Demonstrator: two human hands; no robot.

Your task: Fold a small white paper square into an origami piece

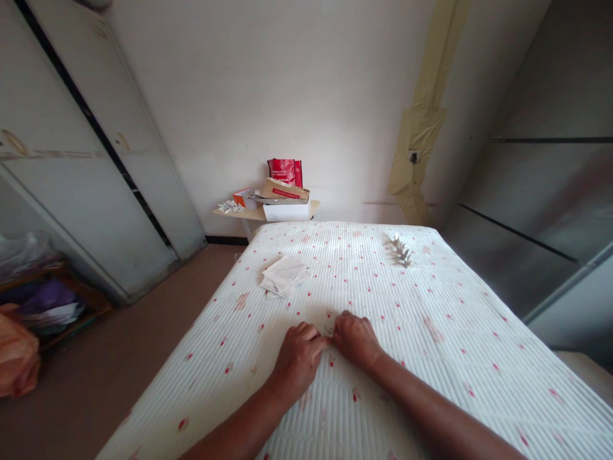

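My left hand [301, 350] and my right hand [353, 337] meet just above the striped, red-dotted bed cover [373, 396]. Fingers on both are curled in a pinch, thumbs nearly touching. Between them shows a small piece of paper [328, 327] with dark marks, mostly hidden by the fingers. Beyond my left hand lies a loose stack of printed paper sheets [284, 275]. Farther off to the right, several small folded white paper pieces [400, 251] sit in a cluster on the cover.
Past the bed's far edge, a small table [249, 214] bears a white box [287, 211], torn cardboard [286, 191], a red bag [286, 171] and more white pieces [230, 206]. Cabinets [143, 147] stand left. An orange bag [18, 351] lies on the floor.
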